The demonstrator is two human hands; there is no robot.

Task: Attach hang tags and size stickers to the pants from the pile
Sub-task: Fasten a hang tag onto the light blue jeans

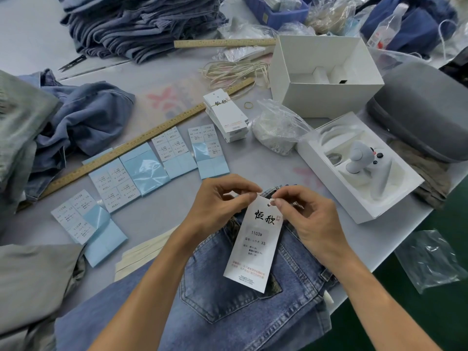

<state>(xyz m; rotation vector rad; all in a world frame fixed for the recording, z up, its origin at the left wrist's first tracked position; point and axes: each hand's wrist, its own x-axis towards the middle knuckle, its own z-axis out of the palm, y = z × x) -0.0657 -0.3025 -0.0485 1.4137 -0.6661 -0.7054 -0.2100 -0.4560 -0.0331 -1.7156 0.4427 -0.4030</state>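
Note:
Blue denim pants point(228, 312) lie on the table in front of me, back pocket up. Over them hangs a white hang tag point(255, 249) printed with black characters and "1103# XS". My left hand point(217, 201) pinches the tag's top edge. My right hand point(306, 211) pinches a thin white string end next to the tag's hole. A banded stack of hang tags point(226, 115) lies further back. Several size sticker sheets point(141, 163) on blue backing are spread to the left. A tall pile of folded pants point(141, 24) stands at the far left.
A long wooden ruler point(121, 150) crosses the table. Loose strings point(235, 70), an open white box point(326, 74), a tray with a white device point(359, 165), a grey case point(425, 107) and plastic bags point(276, 127) fill the right. Crumpled denim point(83, 117) lies left. The table edge runs at right.

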